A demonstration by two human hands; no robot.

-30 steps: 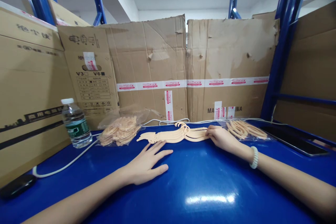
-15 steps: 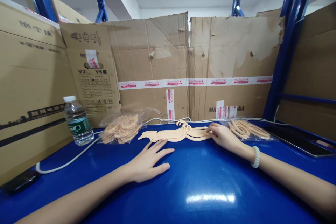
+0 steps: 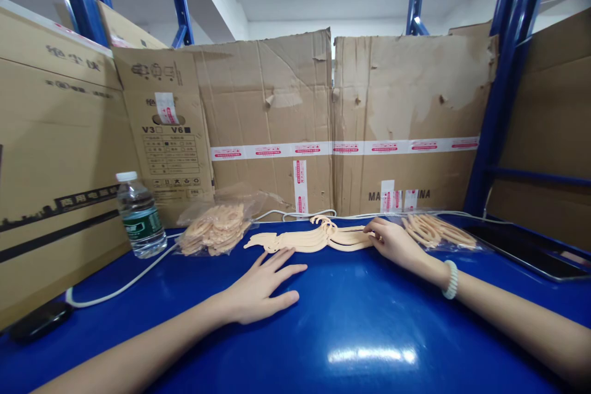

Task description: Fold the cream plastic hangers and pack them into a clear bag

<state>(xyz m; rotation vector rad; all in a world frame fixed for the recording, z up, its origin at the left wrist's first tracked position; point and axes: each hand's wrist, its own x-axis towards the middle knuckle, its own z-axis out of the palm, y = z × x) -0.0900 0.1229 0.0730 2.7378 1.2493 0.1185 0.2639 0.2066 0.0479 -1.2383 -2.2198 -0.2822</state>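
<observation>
A stack of peach plastic hangers (image 3: 310,239) lies across the blue table (image 3: 351,326) near its back. My left hand (image 3: 261,287) rests flat on the table, fingers spread, fingertips just short of the stack's left end. My right hand (image 3: 392,241), with a white bead bracelet on the wrist, has curled fingers touching the right end of the stack; whether they grip it is unclear. A clear bag of peach rings (image 3: 215,229) sits to the left of the stack. Another bag of peach hangers (image 3: 436,231) lies just beyond my right hand.
Cardboard boxes (image 3: 323,123) wall the table at the back and both sides, between blue rack posts (image 3: 505,80). A water bottle (image 3: 140,215) stands at left, a white cable (image 3: 115,286) runs past it to a black device (image 3: 40,320). A dark tablet (image 3: 530,249) lies at right.
Both hands stay where they were; only the view has shifted slightly.
</observation>
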